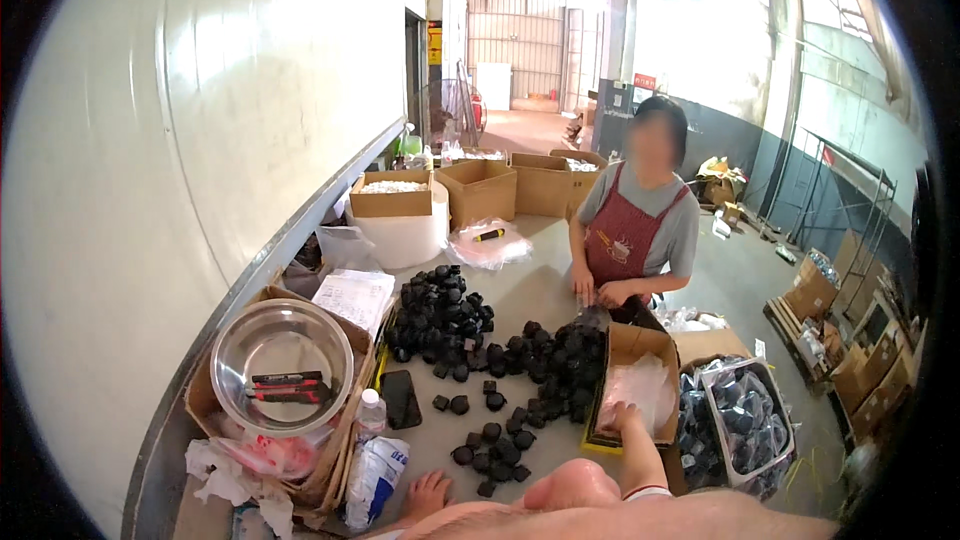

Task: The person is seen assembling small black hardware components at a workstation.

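My left hand (428,496) lies on the grey table at the near edge, fingers spread and nothing in it. It is beside a small group of black plastic parts (497,452), knob-like with square and round faces. My right hand (626,418) reaches into an open cardboard box (598,380) and pinches at the clear plastic bags (645,387) stacked there; its fingertips are partly hidden. Left of this box lies a heap of the same black parts (560,370). A larger pile of black parts (437,310) rises farther left.
Across the table a co-worker in a red apron (625,235) handles a clear bag. At left are a steel bowl (228,380) with red-and-black tools, a phone (402,400), a bottle (371,412) and papers (355,295). A bin of bagged black parts (745,415) stands right; cartons (480,195) line the back.
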